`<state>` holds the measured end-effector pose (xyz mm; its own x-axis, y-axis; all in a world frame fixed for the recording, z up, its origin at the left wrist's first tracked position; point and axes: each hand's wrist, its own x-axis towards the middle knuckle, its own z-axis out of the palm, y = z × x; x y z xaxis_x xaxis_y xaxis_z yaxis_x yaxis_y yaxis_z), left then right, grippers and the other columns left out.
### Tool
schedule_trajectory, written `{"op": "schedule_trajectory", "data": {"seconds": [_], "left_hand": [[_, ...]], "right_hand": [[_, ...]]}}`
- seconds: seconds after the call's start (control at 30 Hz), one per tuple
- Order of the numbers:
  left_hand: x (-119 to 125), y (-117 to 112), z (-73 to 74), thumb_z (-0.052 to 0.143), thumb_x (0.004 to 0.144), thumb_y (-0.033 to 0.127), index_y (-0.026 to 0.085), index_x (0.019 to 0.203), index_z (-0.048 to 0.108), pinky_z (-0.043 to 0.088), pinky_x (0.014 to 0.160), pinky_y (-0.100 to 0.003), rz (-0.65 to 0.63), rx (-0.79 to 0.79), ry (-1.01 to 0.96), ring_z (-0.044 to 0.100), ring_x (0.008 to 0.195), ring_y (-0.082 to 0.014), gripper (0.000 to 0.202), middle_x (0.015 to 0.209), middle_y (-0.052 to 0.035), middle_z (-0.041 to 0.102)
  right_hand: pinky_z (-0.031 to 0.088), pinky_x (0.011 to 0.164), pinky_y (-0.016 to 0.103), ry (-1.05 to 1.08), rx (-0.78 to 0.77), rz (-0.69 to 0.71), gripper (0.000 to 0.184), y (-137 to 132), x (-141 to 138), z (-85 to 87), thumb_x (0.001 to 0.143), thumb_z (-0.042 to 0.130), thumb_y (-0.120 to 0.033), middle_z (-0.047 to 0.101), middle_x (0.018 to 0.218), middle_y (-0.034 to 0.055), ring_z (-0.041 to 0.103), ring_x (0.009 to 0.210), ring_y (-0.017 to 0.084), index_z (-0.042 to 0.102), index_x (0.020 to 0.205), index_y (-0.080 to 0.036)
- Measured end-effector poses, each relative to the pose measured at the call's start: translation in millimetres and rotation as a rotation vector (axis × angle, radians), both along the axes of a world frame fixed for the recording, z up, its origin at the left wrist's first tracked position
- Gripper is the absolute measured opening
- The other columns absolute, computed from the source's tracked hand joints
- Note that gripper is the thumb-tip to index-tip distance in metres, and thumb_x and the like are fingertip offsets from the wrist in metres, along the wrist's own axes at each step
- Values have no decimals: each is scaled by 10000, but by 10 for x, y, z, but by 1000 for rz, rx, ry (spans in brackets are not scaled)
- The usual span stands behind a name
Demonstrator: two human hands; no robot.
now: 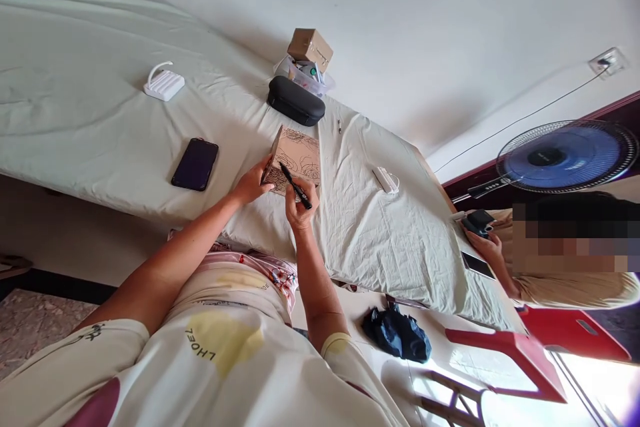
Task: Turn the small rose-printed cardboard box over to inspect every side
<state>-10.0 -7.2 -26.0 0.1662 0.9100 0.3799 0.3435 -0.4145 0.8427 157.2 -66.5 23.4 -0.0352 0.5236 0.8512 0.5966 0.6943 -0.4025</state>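
A brown cardboard box covered in black looping scribbles stands on the cloth-covered table in front of me. My left hand grips the box at its left side and lower corner. In my right hand is a black marker pen, its tip against or just over the scribbled face; I cannot tell which. To the left of the box lies a dark smartphone. Behind the box sits a black zip case.
Beyond the case, a clear plastic bin with odds and ends bears a small carton. White devices lie on the pale tablecloth. At the right sit another person with a dark device, a fan and a red chair.
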Motion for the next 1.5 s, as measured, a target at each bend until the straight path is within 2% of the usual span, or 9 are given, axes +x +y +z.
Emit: {"op": "schedule_trajectory", "data": {"seconds": [0.13,0.23,0.4,0.47,0.57,1.1,1.23,1.37,1.5], "left_hand": [[-15,8,-18,666,791,225,245,1615,267,430,1198,-484,-30,-6,-3,523,1397,-300,916,1535,-87,520],[-26,26,-53,673,807,216,233,1621,241,420,1207,-498,-36,26,8,487,1434,-307,921,1566,-109,483],[-20,23,-53,660,809,168,245,1601,291,420,1211,-481,-27,48,26,494,1429,-295,877,1576,-91,476],[-4,6,-27,658,810,166,245,1588,324,435,1199,-473,-15,38,42,516,1409,-294,850,1550,-88,507],[27,-25,13,661,813,166,249,1591,316,452,1185,-461,8,7,49,535,1393,-289,854,1529,-90,530],[28,-77,71,707,835,184,259,1626,194,486,1151,-465,65,-97,105,575,1365,-296,946,1532,-127,531],[25,-86,69,755,804,215,236,1636,138,466,1165,-459,75,-107,159,510,1427,-324,1036,1603,-151,435],[6,-71,51,656,858,162,213,1625,185,433,1195,-463,71,-78,200,490,1445,-308,902,1578,-153,467],[-15,-55,35,587,882,114,204,1606,232,422,1206,-445,64,-47,227,477,1455,-290,812,1574,-144,472]], "right_hand": [[561,876,384,30,130,-104,238,282,209,236,1023,512,-398,646,980,67,661,929,198,652,1100,-221],[540,921,402,119,73,-277,313,578,606,308,1021,462,-425,623,1063,76,630,987,204,640,1168,-213],[487,1008,416,12,-495,-517,423,705,1160,64,950,505,-364,654,1168,125,599,1080,239,625,1296,-152],[436,1072,441,-139,-717,-599,461,625,1235,-60,931,553,-344,642,1276,147,565,1200,273,626,1351,-166],[381,1108,453,-319,-898,-657,429,532,1260,-163,950,570,-372,623,1342,143,522,1289,305,670,1341,-224],[378,1069,543,-271,-773,-695,455,576,1375,-302,955,576,-469,573,1383,197,516,1268,367,704,1315,-221],[397,1068,537,-145,-610,-692,439,607,1387,-309,950,553,-450,589,1378,189,540,1253,348,709,1281,-208],[492,952,420,-77,-486,-511,382,648,1320,-329,920,462,-283,714,1095,169,652,1008,272,716,1164,-135],[514,843,358,-182,-564,-304,358,585,1110,-346,892,432,-232,742,968,128,669,863,238,690,1126,-151]]}}
